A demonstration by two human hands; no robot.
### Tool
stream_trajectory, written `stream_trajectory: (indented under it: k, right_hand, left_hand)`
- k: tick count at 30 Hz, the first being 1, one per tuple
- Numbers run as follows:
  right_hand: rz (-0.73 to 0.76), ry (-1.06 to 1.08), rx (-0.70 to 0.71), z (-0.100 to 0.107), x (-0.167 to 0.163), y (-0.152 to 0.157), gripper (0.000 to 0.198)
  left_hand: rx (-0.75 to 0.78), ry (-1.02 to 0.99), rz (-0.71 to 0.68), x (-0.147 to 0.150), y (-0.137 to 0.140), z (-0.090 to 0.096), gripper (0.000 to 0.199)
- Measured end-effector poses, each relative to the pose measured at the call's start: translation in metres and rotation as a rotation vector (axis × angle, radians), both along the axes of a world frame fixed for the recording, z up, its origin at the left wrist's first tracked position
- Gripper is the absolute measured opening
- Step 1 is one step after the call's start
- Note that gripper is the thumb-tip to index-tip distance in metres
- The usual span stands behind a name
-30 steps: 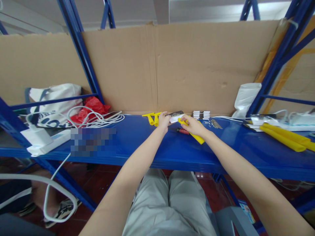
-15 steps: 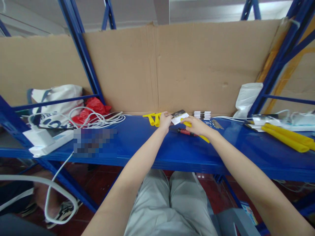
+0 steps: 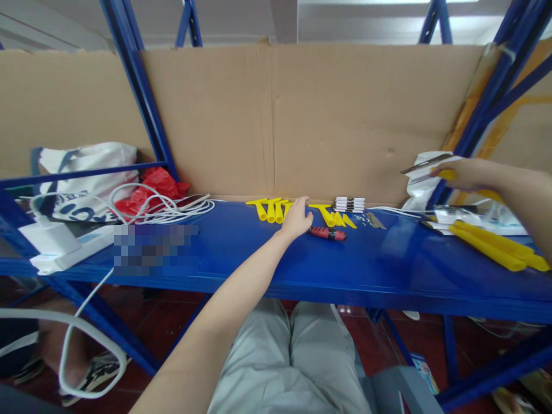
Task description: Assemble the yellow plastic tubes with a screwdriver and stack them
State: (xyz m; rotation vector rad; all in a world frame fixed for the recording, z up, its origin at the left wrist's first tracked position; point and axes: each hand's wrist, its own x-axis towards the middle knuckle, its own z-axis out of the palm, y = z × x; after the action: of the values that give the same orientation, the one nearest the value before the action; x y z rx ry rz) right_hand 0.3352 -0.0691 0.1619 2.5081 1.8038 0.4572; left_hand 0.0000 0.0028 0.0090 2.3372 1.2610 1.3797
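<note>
My right hand is raised over the right side of the bench. It grips a yellow-handled scraper, partly hidden by my fingers, with a thin dark-edged flat head pointing left. My left hand is low over the bench, fingers reaching forward and thumb apart, holding nothing I can see. Left of it lie several yellow T-shaped handles, partly covered by the fingers. Another yellow T-shaped handle lies to its right, beside small yellow pieces. A red and black screwdriver rests nearer me.
Stacked black-and-white packets, small screws and a metal plate lie right of centre. Long yellow tubes and a white pouch are at right. White cables and a power strip occupy the left.
My right hand has swung up and right with the yellow-handled scraper, away from my left hand. My left hand has let go of the black-and-white head and stays near the handles.
</note>
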Motion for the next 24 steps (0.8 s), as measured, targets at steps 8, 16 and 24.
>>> stream_trajectory:
  k: [8,16,24]
  right_hand:
    - [-0.209,0.290,-0.038,-0.052,0.065,-0.007,0.041]
    - [-0.204,0.088,-0.047,-0.098,0.101,0.018,0.037]
    - [-0.297,0.041,-0.027,-0.113,0.081,0.006,0.044]
  left_hand:
    - [0.025,0.031,0.001,-0.001,0.005,-0.005,0.040]
    - [0.023,0.057,-0.013,-0.002,0.008,-0.006,0.039]
    - [0.031,0.074,-0.033,-0.002,0.008,-0.006,0.039]
